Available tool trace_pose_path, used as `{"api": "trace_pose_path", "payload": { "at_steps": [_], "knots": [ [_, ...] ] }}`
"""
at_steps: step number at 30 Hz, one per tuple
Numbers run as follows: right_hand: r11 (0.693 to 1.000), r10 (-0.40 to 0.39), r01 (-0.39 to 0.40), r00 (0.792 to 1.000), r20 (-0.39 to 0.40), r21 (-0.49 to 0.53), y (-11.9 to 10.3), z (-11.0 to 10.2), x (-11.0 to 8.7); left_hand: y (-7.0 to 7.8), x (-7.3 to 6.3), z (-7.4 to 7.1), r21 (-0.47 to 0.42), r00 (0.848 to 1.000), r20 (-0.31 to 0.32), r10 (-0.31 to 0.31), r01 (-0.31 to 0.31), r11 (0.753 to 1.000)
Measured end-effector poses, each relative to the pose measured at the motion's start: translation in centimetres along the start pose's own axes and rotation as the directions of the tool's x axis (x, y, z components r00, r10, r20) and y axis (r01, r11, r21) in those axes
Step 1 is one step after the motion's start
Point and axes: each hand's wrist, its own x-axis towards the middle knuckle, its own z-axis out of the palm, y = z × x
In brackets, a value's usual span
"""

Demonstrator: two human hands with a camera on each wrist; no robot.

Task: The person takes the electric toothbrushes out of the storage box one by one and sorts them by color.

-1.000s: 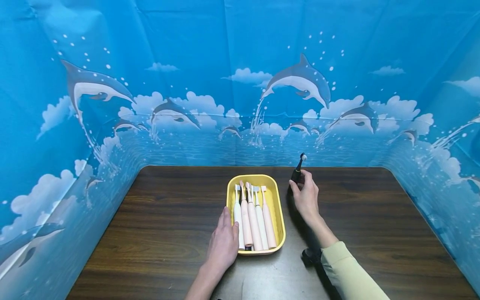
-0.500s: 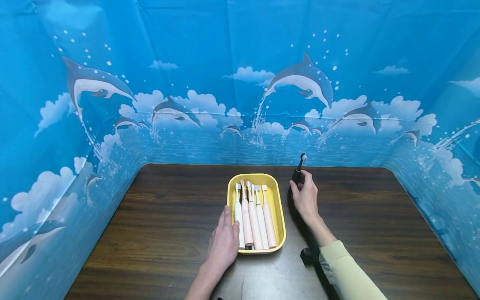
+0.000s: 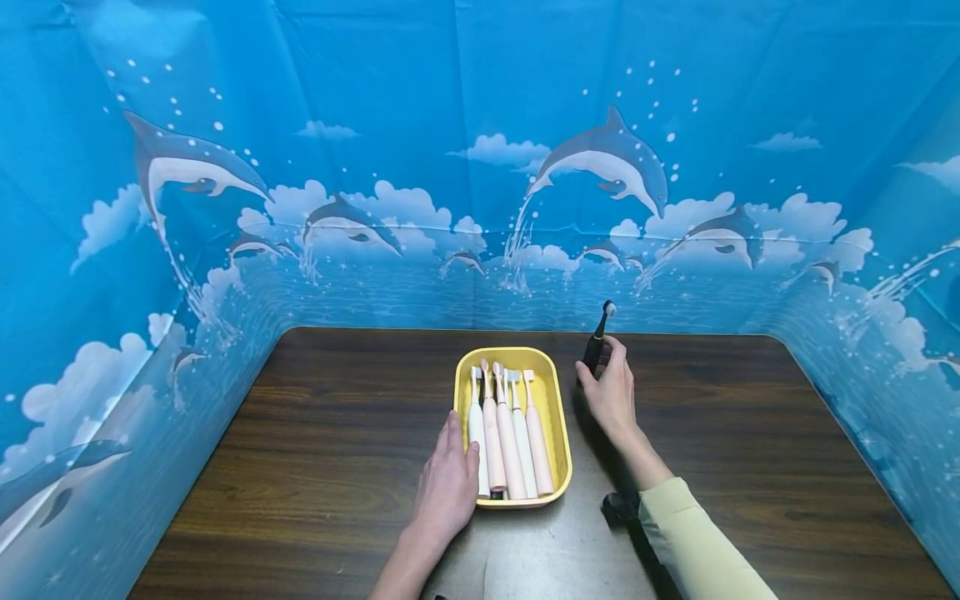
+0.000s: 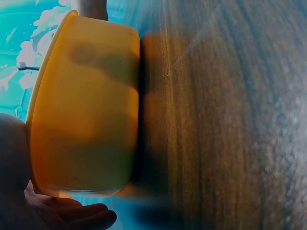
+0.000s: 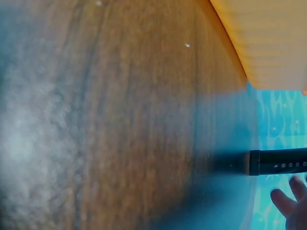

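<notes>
A yellow tray (image 3: 564, 467) stands on the table, filled with several white and pale pink electric toothbrushes (image 3: 506, 433) lying side by side, heads toward the far end. My left hand (image 3: 448, 479) holds the tray's left side, thumb over the rim and fingers along the outer wall; the left wrist view shows that wall (image 4: 86, 105) up close. To the right of the tray, my right hand (image 3: 611, 387) pinches a black electric toothbrush (image 3: 594, 352) upright, head up. In the right wrist view its handle (image 5: 283, 162) ends close over the tabletop.
The dark wooden table (image 3: 315, 450) reaches back to a blue dolphin-print curtain (image 3: 390, 167) that encloses it on the back and sides. A black wrist camera (image 3: 618, 510) sits under the right forearm. Dark parts of a toothbrush show beneath the pale ones.
The black toothbrush and my right hand have risen slightly in the last half second. My left hand and the tray keep their places.
</notes>
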Motion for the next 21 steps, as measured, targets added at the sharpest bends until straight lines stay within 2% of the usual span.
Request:
{"api": "trace_pose_path", "payload": {
  "at_steps": [3, 5, 7, 10, 12, 13, 14, 15, 17, 19, 20, 21],
  "knots": [
    [0.998, -0.048, 0.051, 0.995, -0.086, 0.032, -0.6, -0.3, -0.2, 0.0, 0.0, 0.0, 0.002, 1.0, -0.001, -0.001, 0.001, 1.0],
    [0.991, -0.103, 0.116, 0.978, -0.182, 0.062, -1.3, -0.6, -0.3, 0.0, 0.0, 0.0, 0.0, 1.0, 0.001, -0.006, 0.006, 1.0],
    [0.974, -0.179, 0.21, 0.943, -0.282, 0.087, -2.4, -0.8, -0.4, -0.1, 0.0, 0.0, -0.002, 1.0, 0.001, -0.006, 0.006, 1.0],
    [0.922, -0.304, 0.371, 0.871, -0.385, 0.112, -4.4, -1.0, -0.6, -0.2, 0.0, -0.1, -0.005, 1.0, -0.004, -0.003, 0.003, 1.0],
    [0.88, -0.375, 0.458, 0.833, -0.408, 0.128, -5.9, -0.8, -0.9, -0.2, 0.0, -0.1, -0.007, 1.0, -0.003, 0.0, 0.0, 1.0],
    [0.859, -0.403, 0.492, 0.821, -0.404, 0.141, -6.6, -0.6, -1.1, -0.2, 0.0, -0.1, -0.007, 1.0, -0.002, 0.0, 0.0, 1.0],
    [0.844, -0.422, 0.511, 0.818, -0.391, 0.16, -7.3, -0.4, -1.4, -0.2, -0.1, -0.1, -0.009, 1.0, 0.0, 0.0, 0.0, 1.0],
    [0.836, -0.43, 0.518, 0.825, -0.367, 0.183, -7.9, -0.1, -1.7, -0.2, -0.1, -0.1, -0.012, 1.0, 0.002, -0.002, 0.002, 1.0],
    [0.836, -0.423, 0.49, 0.862, -0.28, 0.245, -8.8, 0.5, -2.2, -0.2, -0.1, 0.0, -0.012, 1.0, 0.004, -0.004, 0.004, 1.0],
    [0.866, -0.367, 0.392, 0.92, -0.139, 0.311, -9.4, 1.1, -2.7, -0.3, -0.1, 0.0, -0.01, 1.0, 0.005, -0.006, 0.006, 1.0],
    [0.886, -0.32, 0.32, 0.946, -0.055, 0.337, -9.6, 1.4, -3.0, -0.3, -0.1, 0.1, -0.01, 1.0, 0.002, -0.005, 0.005, 1.0],
    [0.906, -0.268, 0.24, 0.963, 0.034, 0.348, -9.7, 1.7, -3.2, -0.3, -0.1, 0.1, -0.01, 1.0, 0.0, -0.005, 0.005, 1.0]
  ]
}}
